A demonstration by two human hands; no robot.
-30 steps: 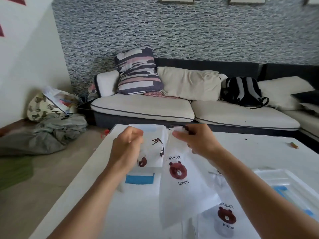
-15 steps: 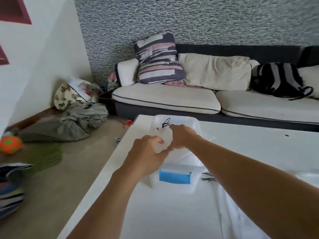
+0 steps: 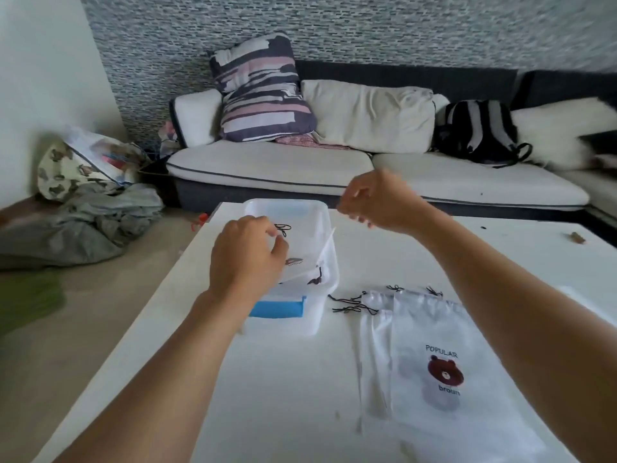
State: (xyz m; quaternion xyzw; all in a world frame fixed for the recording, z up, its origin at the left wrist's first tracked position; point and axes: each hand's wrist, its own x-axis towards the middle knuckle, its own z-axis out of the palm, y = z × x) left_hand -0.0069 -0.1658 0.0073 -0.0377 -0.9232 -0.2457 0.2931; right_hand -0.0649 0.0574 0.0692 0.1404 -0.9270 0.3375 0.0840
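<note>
Left hand (image 3: 245,259) fingers pinch folded white drawstring bag (image 3: 312,259) inside clear plastic box (image 3: 314,317), far-left corner of bench (image 3: 267,396). Right hand (image 3: 377,203) above, fingers loose, empty. Risk: released bag likely springs open, corner overhanging rim.

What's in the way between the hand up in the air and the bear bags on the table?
Nothing visible. The right hand hangs empty over bare table, and the bear bags lie flat nearer, in the open. The clear box sits off to their left.
</note>
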